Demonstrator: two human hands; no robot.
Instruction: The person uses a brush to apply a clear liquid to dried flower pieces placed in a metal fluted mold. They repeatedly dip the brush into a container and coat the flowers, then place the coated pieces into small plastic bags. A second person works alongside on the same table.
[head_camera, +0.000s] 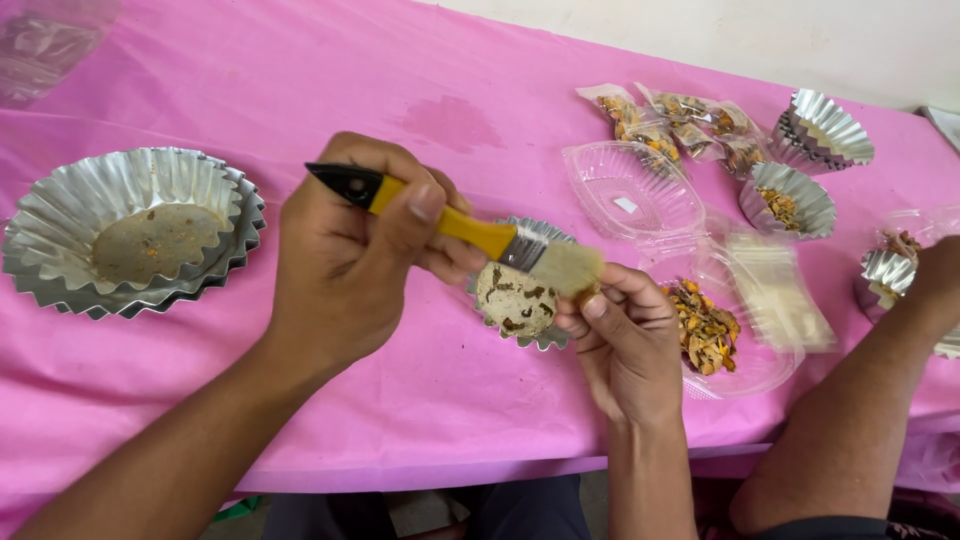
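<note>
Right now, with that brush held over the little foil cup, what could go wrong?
The small foil cup is pinched only at its rim by the right hand, so a firm stroke of the yellow-handled brush in the left hand might tip it and spill the pale filling. Another person's arm reaches in close beside the open clear tray of orange bits; a bump could scatter them on the pink cloth.

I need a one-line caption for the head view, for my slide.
Left hand brushes with a yellow-handled brush over a small foil cup held by right hand.
</note>
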